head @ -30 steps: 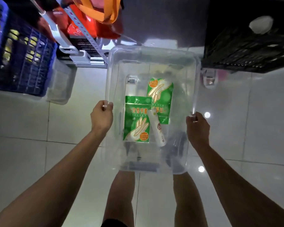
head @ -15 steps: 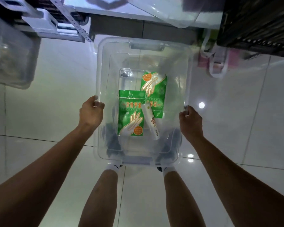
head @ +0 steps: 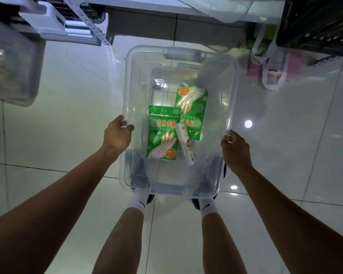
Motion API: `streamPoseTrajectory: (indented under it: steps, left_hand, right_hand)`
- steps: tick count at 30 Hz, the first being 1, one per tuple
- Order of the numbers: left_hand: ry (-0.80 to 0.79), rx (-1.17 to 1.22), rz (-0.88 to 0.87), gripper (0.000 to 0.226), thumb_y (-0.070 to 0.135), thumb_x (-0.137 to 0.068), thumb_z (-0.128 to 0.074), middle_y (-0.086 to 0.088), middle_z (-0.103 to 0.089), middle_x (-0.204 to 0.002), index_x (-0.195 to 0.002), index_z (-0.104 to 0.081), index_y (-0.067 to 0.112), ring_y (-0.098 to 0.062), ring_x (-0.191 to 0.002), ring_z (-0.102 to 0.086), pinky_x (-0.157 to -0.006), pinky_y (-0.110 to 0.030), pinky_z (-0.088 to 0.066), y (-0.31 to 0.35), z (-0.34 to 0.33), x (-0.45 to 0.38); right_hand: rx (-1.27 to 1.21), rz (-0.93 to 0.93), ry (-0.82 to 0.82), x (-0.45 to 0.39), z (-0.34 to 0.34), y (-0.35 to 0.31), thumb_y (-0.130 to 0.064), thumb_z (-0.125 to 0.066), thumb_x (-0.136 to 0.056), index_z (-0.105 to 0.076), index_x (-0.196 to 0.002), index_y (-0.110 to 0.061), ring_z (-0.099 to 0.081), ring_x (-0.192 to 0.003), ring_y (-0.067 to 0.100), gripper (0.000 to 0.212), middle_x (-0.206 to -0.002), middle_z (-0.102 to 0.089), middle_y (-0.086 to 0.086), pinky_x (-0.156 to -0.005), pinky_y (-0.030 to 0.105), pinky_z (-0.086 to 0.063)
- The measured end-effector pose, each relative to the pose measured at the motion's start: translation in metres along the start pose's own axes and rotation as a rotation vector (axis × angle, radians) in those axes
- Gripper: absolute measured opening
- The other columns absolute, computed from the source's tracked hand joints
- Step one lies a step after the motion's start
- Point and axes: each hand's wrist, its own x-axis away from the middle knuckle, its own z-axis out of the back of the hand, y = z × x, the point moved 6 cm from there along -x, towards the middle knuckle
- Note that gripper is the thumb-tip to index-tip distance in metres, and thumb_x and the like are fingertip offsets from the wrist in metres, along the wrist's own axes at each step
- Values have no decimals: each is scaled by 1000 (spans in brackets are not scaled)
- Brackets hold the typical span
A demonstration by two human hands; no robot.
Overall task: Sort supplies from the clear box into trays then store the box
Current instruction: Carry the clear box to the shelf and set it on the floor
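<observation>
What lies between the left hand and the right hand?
In the head view, the clear box spans between the left hand and right hand. Inside lie two green glove packets and a white roll.

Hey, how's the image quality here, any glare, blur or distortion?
Head view: bright lamp glare spots on the glossy floor tiles; wide-angle bending stretches the forearms; the clear box and green glove packets look sharp, while the shelving at the top smears.

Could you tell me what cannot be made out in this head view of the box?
- Small grey item behind the packets: too blurred to identify.
- Roll label: too small to read.
- Left bin contents: blurred behind its cloudy wall, cut by the edge.
- Black crate: cut by the edge.
</observation>
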Motion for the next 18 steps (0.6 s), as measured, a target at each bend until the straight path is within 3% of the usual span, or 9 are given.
streamPoseTrajectory:
  steps: [4, 8, 12, 15, 18]
  left_hand:
    - [-37, 16, 20, 58, 22, -96, -62, -7, -54, -146, -150, -43, 13, -27, -133, -51, -110, -35, -37, 0, -2, -5]
    - [-46, -23, 10, 57, 23, -97, -60, -8, -52, -148, -150, -42, 14, -29, -134, -50, -113, -38, -37, 6, -3, -6]
    - [-24, -99, -49, 51, 22, -96, -58, -8, -55, -146, -145, -48, 13, -29, -132, -52, -112, -41, -41, 17, -1, -9]
    - [11, -234, -213, 53, 19, -98, -57, -7, -45, -153, -149, -43, 13, -28, -139, -43, -113, -36, -34, 47, 4, -11]
    - [20, -423, -479, 56, 16, -97, -56, -9, -36, -159, -150, -40, 13, -28, -146, -31, -115, -42, -33, 94, 4, -16]
  right_hand:
    - [4, -33, -30, -5, 0, 4, -17, -46, -97, -61, -122, -8, -60, -116, 35, 30, -129, -65, 14, -84, 28, -39]
    - [5, -65, -41, -10, 5, 2, -17, -48, -97, -55, -137, -9, -56, -126, 33, 41, -137, -60, 14, -102, 33, -42]
    - [3, -5, 15, -16, 14, -8, -15, -50, -95, -58, -133, -14, -60, -121, 27, 39, -134, -63, 12, -94, 24, -40]
    - [-5, 99, 62, -23, 26, -35, -13, -52, -95, -62, -130, -17, -57, -125, 24, 37, -135, -62, 9, -101, 27, -40]
    - [43, 273, 142, -39, 42, -74, -10, -55, -92, -63, -127, -15, -55, -127, 23, 36, -136, -61, 3, -106, 31, -40]
